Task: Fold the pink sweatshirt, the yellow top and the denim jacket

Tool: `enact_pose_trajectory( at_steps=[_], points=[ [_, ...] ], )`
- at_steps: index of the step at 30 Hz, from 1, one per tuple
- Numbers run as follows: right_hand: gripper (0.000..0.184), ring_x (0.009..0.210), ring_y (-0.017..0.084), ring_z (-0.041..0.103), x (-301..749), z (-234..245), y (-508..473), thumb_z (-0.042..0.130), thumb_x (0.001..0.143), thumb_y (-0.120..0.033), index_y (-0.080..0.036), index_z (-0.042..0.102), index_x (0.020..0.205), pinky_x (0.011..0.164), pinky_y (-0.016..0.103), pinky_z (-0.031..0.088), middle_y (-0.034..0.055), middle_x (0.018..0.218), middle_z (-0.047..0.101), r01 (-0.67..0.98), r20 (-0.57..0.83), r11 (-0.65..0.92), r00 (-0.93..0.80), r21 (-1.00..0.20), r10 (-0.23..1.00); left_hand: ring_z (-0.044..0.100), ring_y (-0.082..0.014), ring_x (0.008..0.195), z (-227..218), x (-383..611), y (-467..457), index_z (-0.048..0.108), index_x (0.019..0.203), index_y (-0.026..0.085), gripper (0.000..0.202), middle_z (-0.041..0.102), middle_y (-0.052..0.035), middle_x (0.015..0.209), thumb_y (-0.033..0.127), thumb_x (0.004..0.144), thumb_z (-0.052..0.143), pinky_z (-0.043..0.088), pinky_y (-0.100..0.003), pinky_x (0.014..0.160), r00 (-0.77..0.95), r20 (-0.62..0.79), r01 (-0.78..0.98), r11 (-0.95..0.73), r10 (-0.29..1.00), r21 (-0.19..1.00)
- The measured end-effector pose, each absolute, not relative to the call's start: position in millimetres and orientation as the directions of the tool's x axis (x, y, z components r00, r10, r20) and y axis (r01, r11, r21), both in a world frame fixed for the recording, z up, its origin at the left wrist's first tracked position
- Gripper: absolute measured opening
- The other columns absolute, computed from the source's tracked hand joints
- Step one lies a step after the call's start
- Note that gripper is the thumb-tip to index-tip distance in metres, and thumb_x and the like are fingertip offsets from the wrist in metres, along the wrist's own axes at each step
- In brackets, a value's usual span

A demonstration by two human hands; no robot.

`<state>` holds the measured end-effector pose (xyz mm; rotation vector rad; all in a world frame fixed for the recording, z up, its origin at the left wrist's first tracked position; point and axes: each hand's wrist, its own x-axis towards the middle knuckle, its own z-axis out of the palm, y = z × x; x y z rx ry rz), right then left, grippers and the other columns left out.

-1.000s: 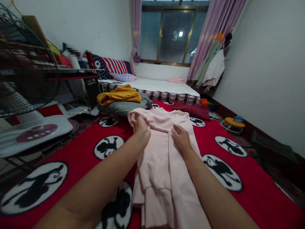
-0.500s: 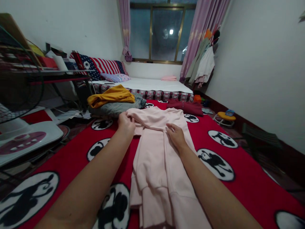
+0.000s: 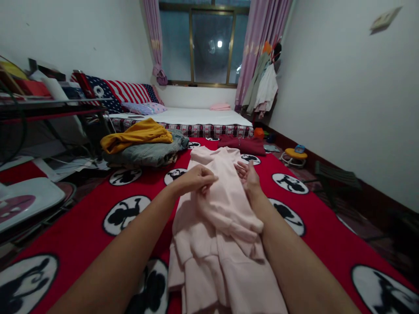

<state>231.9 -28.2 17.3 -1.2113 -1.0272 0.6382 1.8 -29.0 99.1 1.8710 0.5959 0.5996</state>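
Observation:
A pale pink sweatshirt (image 3: 225, 192) lies lengthwise on a red blanket (image 3: 183, 207), one sleeve folded down over its front with the cuff toward the lower right. My left hand (image 3: 198, 178) is closed in a pinch on the cloth at the garment's left side. Along its right edge, my right hand (image 3: 249, 176) is open, palm turned inward and fingers apart, close against the fabric. The lower end of the sweatshirt lies between my forearms, its hem running to the bottom of the view.
Folded clothes lie at the left: mustard trousers (image 3: 137, 134) over grey-blue jeans (image 3: 144, 153). Beyond the pink garment is a folded maroon garment (image 3: 242, 145). A bed (image 3: 183, 116) stands under the window. A cluttered desk (image 3: 49, 104) is left; a yellow stool (image 3: 294, 153) stands right.
The left sleeve was brought over the front of the sweatshirt. My left hand moved right and nearer; my right hand shifted to the garment's right edge. The view turned slightly right.

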Motion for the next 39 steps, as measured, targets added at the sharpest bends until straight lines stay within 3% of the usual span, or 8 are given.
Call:
enact_pose_trajectory(
  at_steps=[4,7,11,18,23,32,36,39],
  points=[
    [0.072,0.099,0.024,0.067,255.3,32.8,-45.0,0.014,0.087,-0.073,-0.018,0.057,0.102,0.079,0.039,0.056,0.0177,0.107,0.067,-0.198,0.001,0.065,0.307,-0.978,0.952,0.048,-0.0112,0.037,84.8,-0.4,-23.9,0.061,0.06,0.016,0.035,0.052,0.0018,0.042,0.049,0.07,0.066,0.039,-0.021,0.04,0.815,-0.29,0.482,-0.31,0.501,0.819],
    [0.048,0.078,0.018,0.066,251.5,42.9,-53.7,0.051,0.085,-0.061,-0.018,0.059,0.103,0.066,0.03,0.055,0.0114,0.094,0.067,-0.102,-0.131,-0.111,0.221,-0.989,0.967,0.053,-0.012,0.043,82.1,-4.5,-16.5,0.065,0.069,0.013,0.036,0.057,0.0006,0.048,0.048,0.072,0.065,0.04,-0.02,0.044,0.793,-0.272,0.523,-0.382,0.545,0.762],
    [0.049,0.064,0.013,0.058,238.1,59.8,-59.8,0.078,0.07,-0.04,-0.016,0.061,0.11,0.053,0.022,0.047,0.0057,0.086,0.066,0.365,-0.168,-0.225,0.18,-0.904,0.969,0.06,-0.0129,0.061,93.3,-5.0,-23.7,0.072,0.09,0.013,0.034,0.067,-0.0015,0.069,0.041,0.071,0.072,0.043,-0.02,0.056,0.867,-0.261,0.475,-0.548,0.424,0.689],
    [0.028,0.059,0.012,0.055,228.2,76.9,-65.2,0.073,0.075,-0.036,-0.014,0.064,0.09,0.05,0.021,0.044,0.0022,0.076,0.062,0.635,-0.167,-0.206,0.121,-0.745,0.978,0.062,-0.0174,0.089,121.8,10.8,-76.4,0.068,0.113,0.021,0.059,0.069,-0.0037,0.103,0.033,0.059,0.085,0.047,-0.021,0.074,0.946,-0.287,0.301,-0.737,0.15,0.606],
    [0.037,0.058,0.011,0.055,217.6,65.8,-63.9,0.071,0.075,-0.03,-0.013,0.061,0.106,0.053,0.021,0.044,0.0024,0.077,0.062,0.56,-0.076,-0.226,0.279,-0.797,0.957,0.062,-0.0149,0.076,112.3,21.5,-86.3,0.073,0.099,0.018,0.033,0.072,-0.0023,0.089,0.011,0.066,0.072,0.045,-0.021,0.07,0.974,-0.173,0.213,-0.86,0.148,0.464],
    [0.058,0.102,0.025,0.062,231.4,39.8,-36.7,0.07,0.064,-0.028,-0.015,0.058,0.12,0.087,0.036,0.051,0.012,0.118,0.065,0.407,0.291,0.142,0.334,-0.903,0.896,0.068,-0.019,0.084,153.2,-3.9,-84.3,0.07,0.111,0.013,0.04,0.073,-0.0072,0.095,0.034,0.078,0.071,0.051,-0.021,0.067,0.978,-0.165,0.109,-0.365,-0.126,0.924],
    [0.062,0.101,0.026,0.064,243.0,22.1,-30.2,0.068,0.066,-0.03,-0.013,0.055,0.124,0.084,0.036,0.052,0.0134,0.113,0.067,0.33,0.21,0.021,0.549,-0.944,0.809,0.068,-0.0197,0.086,115.7,13.0,-58.5,0.072,0.105,0.015,0.032,0.073,-0.0078,0.094,0.035,0.083,0.063,0.053,-0.027,0.077,0.938,0.037,0.169,-0.546,0.345,0.82],
    [0.062,0.093,0.024,0.067,246.2,13.4,-27.9,0.065,0.067,-0.027,-0.013,0.053,0.127,0.077,0.033,0.055,0.013,0.107,0.069,0.258,0.107,-0.074,0.62,-0.963,0.777,0.059,-0.0243,0.111,70.1,24.6,-25.0,0.069,0.114,0.016,0.035,0.065,-0.0113,0.118,0.023,0.08,0.064,0.046,-0.036,0.099,0.554,0.389,0.409,-0.648,0.736,0.643]
  ],
)
